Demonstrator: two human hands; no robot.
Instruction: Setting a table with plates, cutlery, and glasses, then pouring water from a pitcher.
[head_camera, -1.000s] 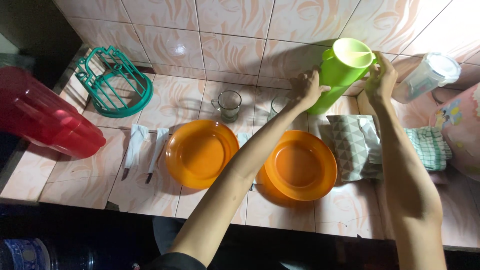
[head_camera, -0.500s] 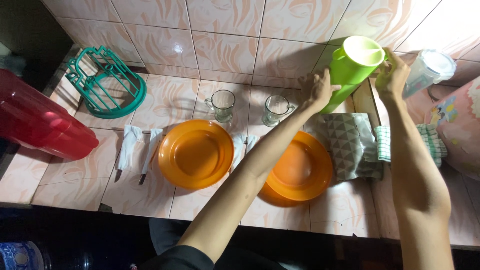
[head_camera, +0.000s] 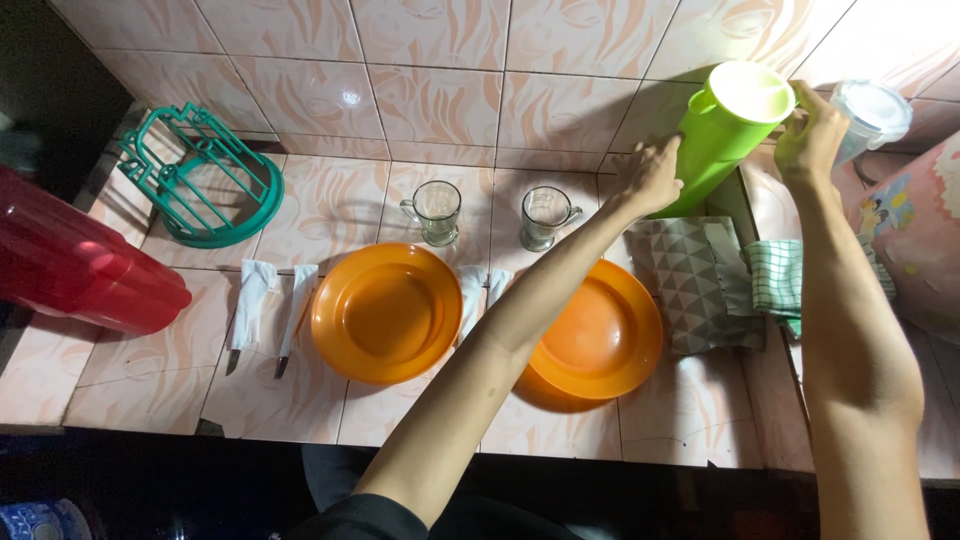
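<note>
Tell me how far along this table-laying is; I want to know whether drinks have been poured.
Laid out: two orange plates, wrapped cutlery beside them, two glass mugs behind. In hand: the green pitcher, left hand on its body, right hand at its rim, both in a firm grip. Left: both mugs look empty.

Lime-green plastic pitcher (head_camera: 722, 135): tall, open-topped, pale interior visible. It tilts with its mouth toward the upper right, at the tiled counter's back edge against the wall.
</note>
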